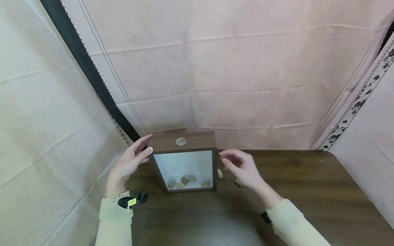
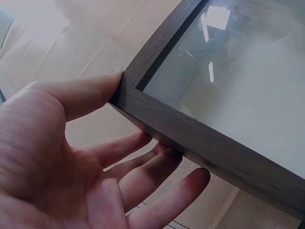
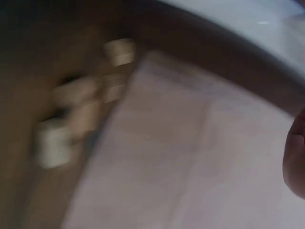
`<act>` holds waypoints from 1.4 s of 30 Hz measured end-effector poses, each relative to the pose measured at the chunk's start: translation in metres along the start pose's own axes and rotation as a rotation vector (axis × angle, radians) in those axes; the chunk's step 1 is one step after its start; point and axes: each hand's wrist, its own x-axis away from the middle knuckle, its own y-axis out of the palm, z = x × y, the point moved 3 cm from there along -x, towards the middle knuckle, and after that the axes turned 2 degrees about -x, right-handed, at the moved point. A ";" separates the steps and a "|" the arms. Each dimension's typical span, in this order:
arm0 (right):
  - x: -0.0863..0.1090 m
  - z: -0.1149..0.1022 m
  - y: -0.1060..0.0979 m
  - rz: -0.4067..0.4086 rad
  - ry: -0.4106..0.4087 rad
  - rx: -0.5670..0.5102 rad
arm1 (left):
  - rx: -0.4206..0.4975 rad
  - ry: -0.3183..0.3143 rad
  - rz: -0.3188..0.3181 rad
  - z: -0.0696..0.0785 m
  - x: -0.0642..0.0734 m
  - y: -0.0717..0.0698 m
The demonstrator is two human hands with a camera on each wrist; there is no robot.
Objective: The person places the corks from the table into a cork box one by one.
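A brown wooden shadow box [image 1: 200,140] with a glass front [image 1: 184,167] stands on the table, a round hole [image 1: 181,141] in its top. Several wine corks [image 1: 184,180] lie inside along the bottom. My left hand [image 1: 127,164] holds the box's upper left corner; in the left wrist view its thumb presses on the dark frame [image 2: 190,129] while fingertips touch the side. To the right of the box, my right hand [image 1: 241,167] hovers with loosely bent fingers and a gap before the thumb; nothing shows between them. Its wrist view is blurred, with one fingertip at the edge.
Loose corks lie on the table right of the box, one upright-looking cork [image 1: 220,173] close to its side and another cork [image 1: 238,182] beneath my right hand. The dark wooden table [image 1: 191,218] ends at pale cloth walls [image 1: 246,85] at the back and sides.
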 end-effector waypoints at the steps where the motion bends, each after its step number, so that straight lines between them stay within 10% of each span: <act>1: 0.008 0.010 -0.008 -0.012 0.068 0.018 | 0.003 0.003 -0.001 0.000 0.000 0.000; 6: 0.038 0.056 -0.041 -0.138 0.362 0.146 | 0.000 0.009 0.006 -0.002 -0.001 -0.001; 14: 0.077 0.097 -0.074 -0.279 0.565 0.348 | -0.007 0.002 0.003 -0.003 -0.001 0.000; 42: 0.087 0.104 -0.090 -0.336 0.583 0.489 | 0.004 0.013 0.014 0.000 0.001 0.002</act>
